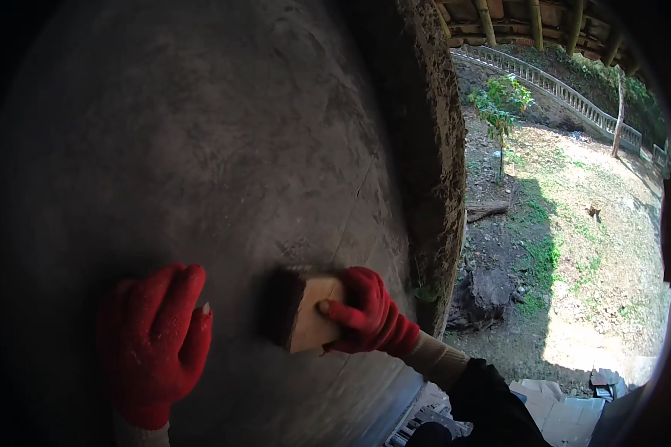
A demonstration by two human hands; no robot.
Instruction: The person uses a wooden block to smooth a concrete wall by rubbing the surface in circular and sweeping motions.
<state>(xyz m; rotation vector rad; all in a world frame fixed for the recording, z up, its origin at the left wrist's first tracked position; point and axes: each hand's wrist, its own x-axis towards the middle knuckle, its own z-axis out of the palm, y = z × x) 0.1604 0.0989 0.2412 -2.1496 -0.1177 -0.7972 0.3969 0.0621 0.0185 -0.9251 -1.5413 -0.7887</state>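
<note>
Gripping a wooden block (pixel 314 316) flat against the grey plastered wall (pixel 224 149), the right hand (pixel 365 313) clenches its outer end, likely to rub near the wall's right edge. Left hand (pixel 156 339) rests open, bracing. Block's wall-side face is shadowed, unclear.

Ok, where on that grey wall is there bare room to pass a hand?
The grey plastered wall is bare above both hands and across its upper left. A narrower free strip lies between the left hand and the wooden block. It is crowded at the right hand gripping the block, close to the rough wall edge.
</note>
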